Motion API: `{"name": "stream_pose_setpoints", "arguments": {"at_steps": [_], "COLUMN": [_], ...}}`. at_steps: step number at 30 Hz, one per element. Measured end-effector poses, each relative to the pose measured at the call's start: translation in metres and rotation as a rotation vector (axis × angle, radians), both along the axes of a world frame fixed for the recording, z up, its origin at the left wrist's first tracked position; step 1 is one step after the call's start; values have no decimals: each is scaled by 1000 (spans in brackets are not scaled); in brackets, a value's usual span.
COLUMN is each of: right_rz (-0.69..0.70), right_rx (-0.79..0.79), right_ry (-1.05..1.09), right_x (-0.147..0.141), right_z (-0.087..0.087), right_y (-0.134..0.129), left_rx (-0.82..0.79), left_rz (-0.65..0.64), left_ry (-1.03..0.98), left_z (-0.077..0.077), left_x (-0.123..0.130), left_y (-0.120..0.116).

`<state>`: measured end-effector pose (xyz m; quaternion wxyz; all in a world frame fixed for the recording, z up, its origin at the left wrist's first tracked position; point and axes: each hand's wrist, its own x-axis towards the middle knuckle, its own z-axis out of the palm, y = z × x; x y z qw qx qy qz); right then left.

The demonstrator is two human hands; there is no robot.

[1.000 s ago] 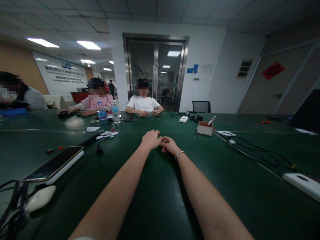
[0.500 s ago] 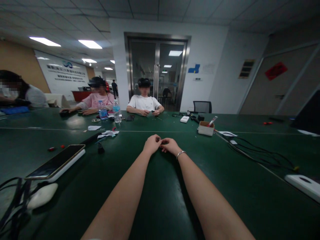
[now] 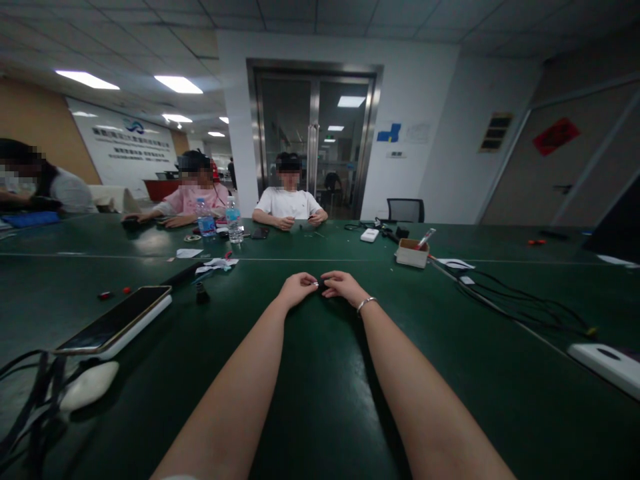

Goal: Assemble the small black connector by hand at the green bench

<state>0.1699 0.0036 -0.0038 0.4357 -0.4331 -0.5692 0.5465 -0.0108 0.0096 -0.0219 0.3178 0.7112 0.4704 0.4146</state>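
Over the middle of the dark green table (image 3: 320, 373), my left hand (image 3: 299, 289) pinches a tiny shiny thing, too small to name, between thumb and fingertips. Just right of it, my right hand (image 3: 343, 287) has its fingers bent and drawn together, pointing at the left hand. A small dark thing may be at its fingertips, but I cannot make it out. A narrow gap parts the two hands. On the right wrist is a silver bracelet (image 3: 367, 304).
At the left lie a phone on a white box (image 3: 117, 320), a white mouse-like object (image 3: 90, 387) and cables. Further off stand two bottles (image 3: 234, 223) and a small box (image 3: 412, 255). Cables (image 3: 520, 307) run along the right. Several people sit across the table.
My hands have come apart; they met at the fingertips before. The left hand has shifted slightly left, and a small shiny thing now shows at its fingertips.
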Motion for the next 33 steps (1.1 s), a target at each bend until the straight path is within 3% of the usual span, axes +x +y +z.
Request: {"name": "stream_pose_setpoints", "arguments": {"at_steps": [11, 25, 33], "right_rz": [28, -4, -23], "right_rx": [25, -4, -32], "right_ry": [55, 121, 119], "right_x": [4, 7, 7], "right_z": [-2, -5, -2], "right_y": [3, 6, 4], "left_rx": [-120, -116, -84], "left_rz": [-2, -36, 5], "left_ry": [-166, -164, -111], "left_z": [-1, 6, 6], "left_x": [4, 4, 1], "left_y": [4, -4, -2]}}
